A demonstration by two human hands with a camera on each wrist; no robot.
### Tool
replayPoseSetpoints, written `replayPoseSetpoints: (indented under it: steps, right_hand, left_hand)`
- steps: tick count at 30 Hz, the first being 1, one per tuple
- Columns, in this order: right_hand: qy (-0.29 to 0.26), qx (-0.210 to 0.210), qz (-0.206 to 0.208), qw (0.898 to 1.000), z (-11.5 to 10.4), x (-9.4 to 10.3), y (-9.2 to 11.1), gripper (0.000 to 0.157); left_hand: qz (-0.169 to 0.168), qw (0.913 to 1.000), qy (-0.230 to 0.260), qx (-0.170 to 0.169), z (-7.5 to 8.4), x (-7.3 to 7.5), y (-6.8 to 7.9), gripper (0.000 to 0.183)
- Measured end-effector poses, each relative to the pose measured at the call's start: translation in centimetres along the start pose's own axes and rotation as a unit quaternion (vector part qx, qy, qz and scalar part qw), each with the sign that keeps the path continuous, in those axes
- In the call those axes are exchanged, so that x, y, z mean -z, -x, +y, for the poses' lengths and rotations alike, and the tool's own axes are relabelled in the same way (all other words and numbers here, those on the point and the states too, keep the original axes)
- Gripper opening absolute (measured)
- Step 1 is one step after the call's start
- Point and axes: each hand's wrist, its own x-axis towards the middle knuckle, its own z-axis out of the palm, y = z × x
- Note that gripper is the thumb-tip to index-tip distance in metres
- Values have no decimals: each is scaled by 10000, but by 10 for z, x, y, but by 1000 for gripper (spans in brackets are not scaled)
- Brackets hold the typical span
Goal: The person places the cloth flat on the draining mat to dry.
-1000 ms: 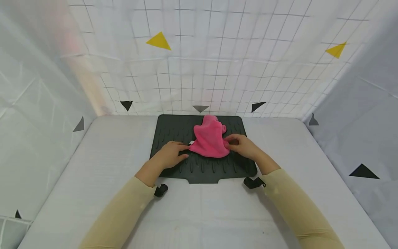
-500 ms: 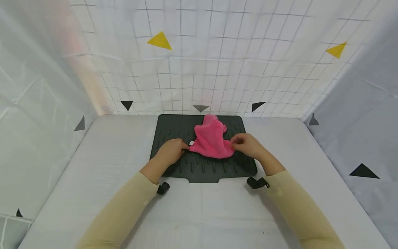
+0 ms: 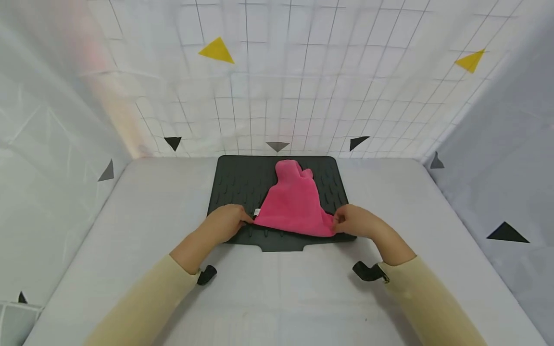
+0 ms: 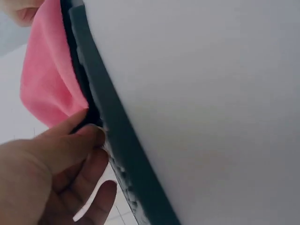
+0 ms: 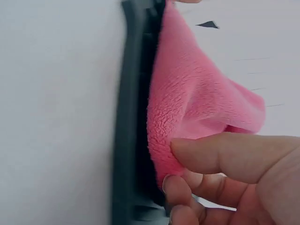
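Note:
A pink fleecy cloth (image 3: 294, 202) lies partly bunched over the dark ribbed mat (image 3: 235, 178), its near edge stretched between my hands. My left hand (image 3: 225, 222) pinches the cloth's near left corner between thumb and forefinger, beside a small white tag (image 3: 257, 212). At the opposite near corner, my right hand (image 3: 357, 221) pinches the fabric with thumb and fingers; the right wrist view shows the thumb pressed on the pink pile. The far end of the cloth stays crumpled near the mat's back edge.
A white table surface (image 3: 277, 298) surrounds the mat. Behind it hangs a white gridded sheet (image 3: 277, 86) with yellow and black triangles, and pale sheets stand at both sides. A black wrist camera (image 3: 368, 272) sits by the right cuff.
Both hands have moved toward the near side and farther apart, drawing the cloth's near edge wider and closer to the mat's front. The left hand has gone from touching to pinching its corner.

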Motion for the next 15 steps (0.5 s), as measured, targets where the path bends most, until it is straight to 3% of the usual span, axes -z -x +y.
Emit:
replayPoseSetpoints:
  steps: [5,10,15]
  right_hand:
    - [-37,92,6,10000,4,0,-4,11]
    - [-246,280,326,9988,12,3,-13,18]
    - [-513,449,291,9973,17,-1,-20,22]
  left_hand:
    - [-170,9975,668,154,-5,-1,1,30]
    - [-364,9866,1552,336,-7,-2,-1,40]
    - [-362,9764,2083,432,-4,-7,-8,38]
